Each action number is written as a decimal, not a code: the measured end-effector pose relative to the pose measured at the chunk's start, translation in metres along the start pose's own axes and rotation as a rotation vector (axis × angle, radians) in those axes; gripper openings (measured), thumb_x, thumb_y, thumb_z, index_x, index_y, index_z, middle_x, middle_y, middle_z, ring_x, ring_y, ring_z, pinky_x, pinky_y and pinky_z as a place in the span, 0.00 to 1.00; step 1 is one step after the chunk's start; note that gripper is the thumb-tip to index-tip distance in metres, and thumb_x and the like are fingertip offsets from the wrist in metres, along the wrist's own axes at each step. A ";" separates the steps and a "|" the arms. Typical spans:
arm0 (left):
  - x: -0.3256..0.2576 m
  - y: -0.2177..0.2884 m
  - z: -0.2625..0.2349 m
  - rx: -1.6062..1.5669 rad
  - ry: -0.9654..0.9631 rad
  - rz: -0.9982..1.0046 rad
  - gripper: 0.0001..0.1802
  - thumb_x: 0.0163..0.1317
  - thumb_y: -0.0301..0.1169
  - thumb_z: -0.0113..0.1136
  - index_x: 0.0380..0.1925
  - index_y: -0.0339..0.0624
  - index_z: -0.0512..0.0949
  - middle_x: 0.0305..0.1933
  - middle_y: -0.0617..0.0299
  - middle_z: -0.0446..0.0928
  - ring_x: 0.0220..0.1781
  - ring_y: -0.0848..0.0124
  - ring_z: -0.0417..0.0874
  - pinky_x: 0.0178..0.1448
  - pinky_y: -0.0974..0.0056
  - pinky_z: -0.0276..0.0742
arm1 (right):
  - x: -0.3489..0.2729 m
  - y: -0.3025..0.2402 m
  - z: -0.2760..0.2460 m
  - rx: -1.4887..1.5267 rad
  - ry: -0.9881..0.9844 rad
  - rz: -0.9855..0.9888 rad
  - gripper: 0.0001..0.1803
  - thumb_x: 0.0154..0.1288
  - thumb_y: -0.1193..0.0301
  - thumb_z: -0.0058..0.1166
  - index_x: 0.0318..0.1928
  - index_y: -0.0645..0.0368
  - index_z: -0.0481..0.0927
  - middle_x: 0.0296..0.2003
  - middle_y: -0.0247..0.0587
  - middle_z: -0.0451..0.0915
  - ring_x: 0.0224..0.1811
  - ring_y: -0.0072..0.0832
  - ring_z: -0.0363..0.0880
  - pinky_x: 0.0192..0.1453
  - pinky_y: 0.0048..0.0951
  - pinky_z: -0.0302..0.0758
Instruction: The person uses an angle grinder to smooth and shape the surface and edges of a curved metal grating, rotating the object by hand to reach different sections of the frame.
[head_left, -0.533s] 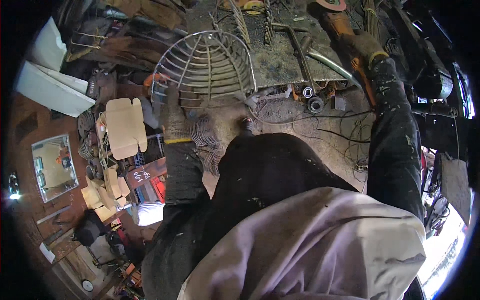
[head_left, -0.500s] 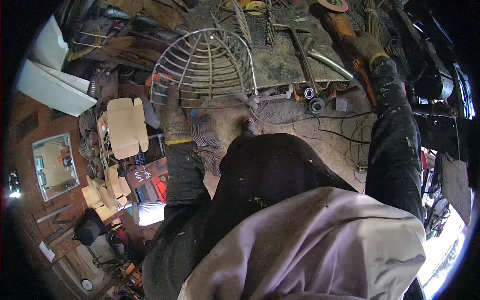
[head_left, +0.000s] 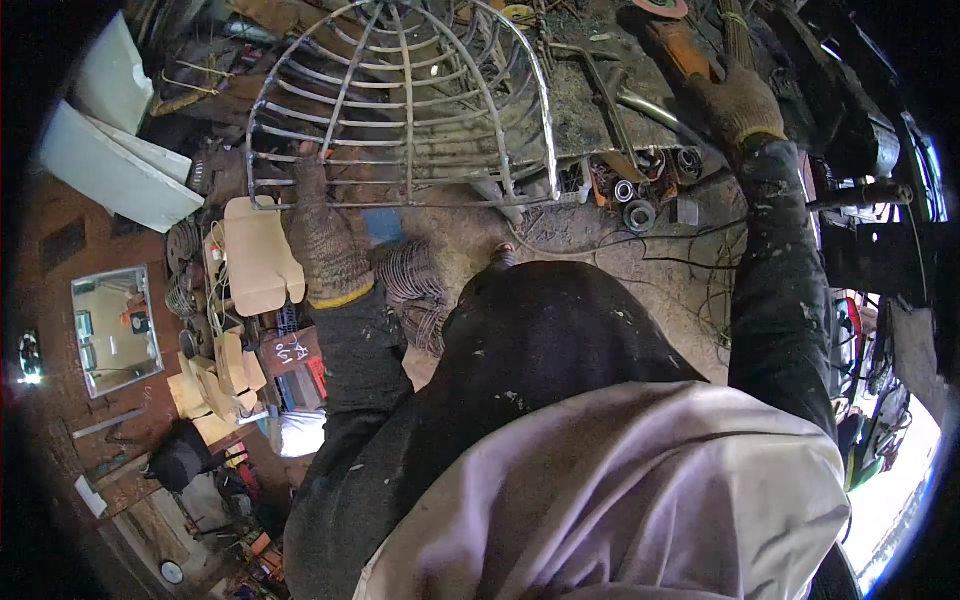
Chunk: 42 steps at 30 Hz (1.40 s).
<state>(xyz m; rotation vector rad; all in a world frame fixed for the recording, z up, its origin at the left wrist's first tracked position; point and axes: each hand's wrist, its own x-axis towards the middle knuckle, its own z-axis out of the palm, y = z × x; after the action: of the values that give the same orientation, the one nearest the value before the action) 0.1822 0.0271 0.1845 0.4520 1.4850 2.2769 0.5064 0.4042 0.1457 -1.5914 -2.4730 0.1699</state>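
Gripping the lower rail of the wire basket frame (head_left: 400, 110), my gloved left hand (head_left: 325, 245) is closed round the bars near the frame's bottom left corner, steadying it where it lies tilted against the edge of the bench (head_left: 590, 110). My gloved right hand (head_left: 735, 100) is wrapped round the orange-bodied power tool (head_left: 680, 45) at the far right of the bench, well apart from the frame. As I judge it, the frame looks largely built: curved hoops and cross wires all stand in place, though I cannot tell from here which joints are finished. With the tool not yet brought to the wire, whatever dressing remains seems undone. Around lie loose metal rings (head_left: 640, 205), a coil of wire (head_left: 410, 280) on the floor and pale cardboard cut-outs (head_left: 260, 255).
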 end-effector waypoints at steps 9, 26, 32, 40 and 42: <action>-0.018 0.010 0.023 0.063 -0.035 -0.075 0.19 0.70 0.40 0.66 0.52 0.37 0.80 0.41 0.54 0.87 0.33 0.68 0.88 0.32 0.65 0.84 | -0.108 -0.021 -0.054 0.308 0.332 -0.226 0.34 0.66 0.54 0.66 0.68 0.53 0.76 0.60 0.54 0.81 0.63 0.42 0.81 0.66 0.38 0.77; -0.053 -0.055 0.042 -0.031 -0.517 -0.985 0.17 0.73 0.32 0.58 0.56 0.33 0.79 0.49 0.55 0.85 0.48 0.63 0.89 0.54 0.56 0.90 | -0.168 -0.056 -0.034 1.250 0.472 -0.526 0.46 0.77 0.34 0.33 0.68 0.67 0.73 0.62 0.52 0.79 0.65 0.41 0.77 0.68 0.37 0.72; -0.079 -0.051 0.061 0.003 -0.724 -0.988 0.21 0.75 0.33 0.51 0.63 0.36 0.72 0.60 0.43 0.79 0.53 0.55 0.87 0.58 0.51 0.89 | -0.180 -0.067 -0.025 1.628 0.098 -0.414 0.46 0.78 0.36 0.33 0.59 0.72 0.79 0.52 0.53 0.85 0.55 0.36 0.83 0.65 0.35 0.74; -0.075 -0.054 0.072 0.017 -0.814 -0.974 0.21 0.75 0.34 0.52 0.62 0.37 0.73 0.59 0.45 0.80 0.53 0.58 0.87 0.57 0.52 0.88 | -0.206 -0.081 -0.061 1.590 -0.007 -0.317 0.43 0.80 0.38 0.32 0.55 0.70 0.82 0.44 0.48 0.87 0.49 0.30 0.84 0.55 0.29 0.78; -0.075 -0.055 0.071 0.013 -0.807 -0.976 0.21 0.74 0.35 0.52 0.62 0.37 0.73 0.58 0.46 0.81 0.53 0.58 0.87 0.57 0.53 0.88 | -0.209 -0.083 -0.061 1.551 0.025 -0.331 0.45 0.80 0.37 0.28 0.56 0.70 0.82 0.44 0.46 0.87 0.48 0.27 0.84 0.56 0.27 0.77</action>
<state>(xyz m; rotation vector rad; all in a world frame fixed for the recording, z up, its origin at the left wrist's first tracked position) 0.2881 0.0680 0.1570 0.4316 0.9548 1.1089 0.5306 0.1795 0.2002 -0.4563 -1.5379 1.4801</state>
